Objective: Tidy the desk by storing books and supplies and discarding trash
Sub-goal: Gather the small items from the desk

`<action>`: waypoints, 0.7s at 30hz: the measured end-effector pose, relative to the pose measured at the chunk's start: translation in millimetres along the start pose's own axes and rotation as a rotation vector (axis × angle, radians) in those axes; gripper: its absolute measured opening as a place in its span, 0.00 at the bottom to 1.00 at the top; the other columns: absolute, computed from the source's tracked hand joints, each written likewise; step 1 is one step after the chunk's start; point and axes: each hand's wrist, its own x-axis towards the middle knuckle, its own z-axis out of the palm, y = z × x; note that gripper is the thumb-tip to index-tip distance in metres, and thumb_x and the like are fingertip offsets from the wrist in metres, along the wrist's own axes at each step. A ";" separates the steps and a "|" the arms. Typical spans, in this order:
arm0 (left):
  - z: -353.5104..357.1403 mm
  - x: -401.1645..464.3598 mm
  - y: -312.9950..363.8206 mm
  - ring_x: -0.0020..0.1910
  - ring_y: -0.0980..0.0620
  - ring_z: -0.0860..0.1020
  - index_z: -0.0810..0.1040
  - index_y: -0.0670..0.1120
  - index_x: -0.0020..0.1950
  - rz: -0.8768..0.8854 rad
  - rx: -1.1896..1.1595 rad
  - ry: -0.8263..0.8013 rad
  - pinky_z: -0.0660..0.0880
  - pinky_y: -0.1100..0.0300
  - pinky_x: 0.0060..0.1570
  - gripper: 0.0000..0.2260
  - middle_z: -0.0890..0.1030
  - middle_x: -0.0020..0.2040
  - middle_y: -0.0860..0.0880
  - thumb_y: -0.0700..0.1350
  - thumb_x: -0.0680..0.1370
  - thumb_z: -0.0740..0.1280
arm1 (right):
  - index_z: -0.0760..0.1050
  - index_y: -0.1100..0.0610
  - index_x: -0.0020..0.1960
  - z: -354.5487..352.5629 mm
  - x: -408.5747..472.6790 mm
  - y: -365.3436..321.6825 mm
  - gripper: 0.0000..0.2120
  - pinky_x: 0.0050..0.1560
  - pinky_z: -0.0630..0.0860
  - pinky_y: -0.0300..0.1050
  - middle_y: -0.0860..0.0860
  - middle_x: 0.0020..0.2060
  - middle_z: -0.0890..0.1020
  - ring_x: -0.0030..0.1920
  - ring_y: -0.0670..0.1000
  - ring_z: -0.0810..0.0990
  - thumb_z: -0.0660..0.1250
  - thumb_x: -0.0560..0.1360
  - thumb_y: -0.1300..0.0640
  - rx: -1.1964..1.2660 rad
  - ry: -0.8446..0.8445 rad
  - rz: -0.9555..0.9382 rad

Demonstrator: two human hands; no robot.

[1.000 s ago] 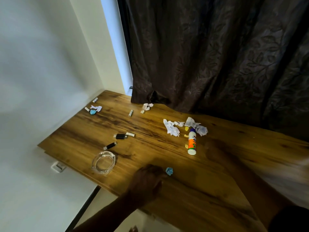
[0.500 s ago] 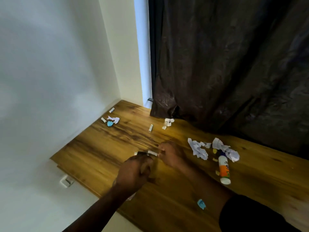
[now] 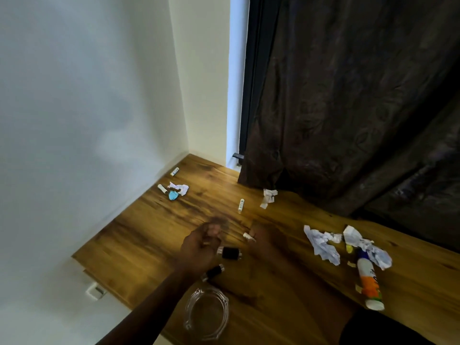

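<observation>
Desk (image 3: 154, 247) clutter is spread over a wooden top that fits into a corner, with a white wall on the left and a dark brown curtain (image 3: 348, 108) hanging along the back. Both of the person's bare hands reach over the middle of the wood. The left hand (image 3: 199, 247) hovers with its fingers curled loosely inward; whether it holds anything cannot be told through the blur. The right hand (image 3: 263, 239) pinches a small white piece (image 3: 247, 236) between fingertips and thumb.

Two short black cylinders with silver ends lie just in front of the hands: one (image 3: 230, 252) between the two wrists, the other (image 3: 213, 272) nearer the front edge, beside the left forearm. A clear glass ashtray (image 3: 206, 313) sits at the front edge, close to that forearm.

To the right, crumpled white papers (image 3: 323, 245) lie in a loose heap, touching the top of a white and orange glue stick (image 3: 368, 282) lying on its side.

Farther back, a small white tube (image 3: 241, 204) lies alone, with a crumpled white scrap (image 3: 268, 197) near it by the curtain hem. In the far left corner, another white tube (image 3: 174, 171) lies by the wall, and a third (image 3: 162, 188) rests beside a blue scrap (image 3: 173, 195) and a white wad (image 3: 179, 187), these last two touching.
</observation>
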 end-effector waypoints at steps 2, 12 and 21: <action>2.1 13.7 6.3 0.53 0.49 0.84 0.83 0.49 0.57 -0.128 -0.247 0.027 0.81 0.48 0.55 0.06 0.86 0.52 0.52 0.44 0.82 0.67 | 0.74 0.48 0.43 1.7 7.6 -9.5 0.06 0.54 0.76 0.51 0.53 0.48 0.82 0.51 0.56 0.80 0.70 0.77 0.50 0.115 0.050 0.009; -3.4 56.1 22.2 0.41 0.46 0.85 0.79 0.42 0.59 -0.738 -1.178 -0.114 0.82 0.55 0.38 0.21 0.85 0.48 0.41 0.59 0.84 0.58 | 0.86 0.50 0.48 -9.5 13.0 -84.9 0.06 0.38 0.73 0.28 0.45 0.44 0.87 0.36 0.33 0.78 0.73 0.74 0.50 0.415 0.135 -0.100; -29.8 53.0 1.9 0.61 0.42 0.80 0.75 0.38 0.67 -0.766 -1.249 -0.029 0.77 0.49 0.59 0.19 0.80 0.64 0.39 0.51 0.84 0.60 | 0.81 0.53 0.50 -12.1 69.5 -53.3 0.06 0.48 0.77 0.47 0.49 0.49 0.84 0.51 0.52 0.81 0.69 0.74 0.55 0.223 0.208 0.039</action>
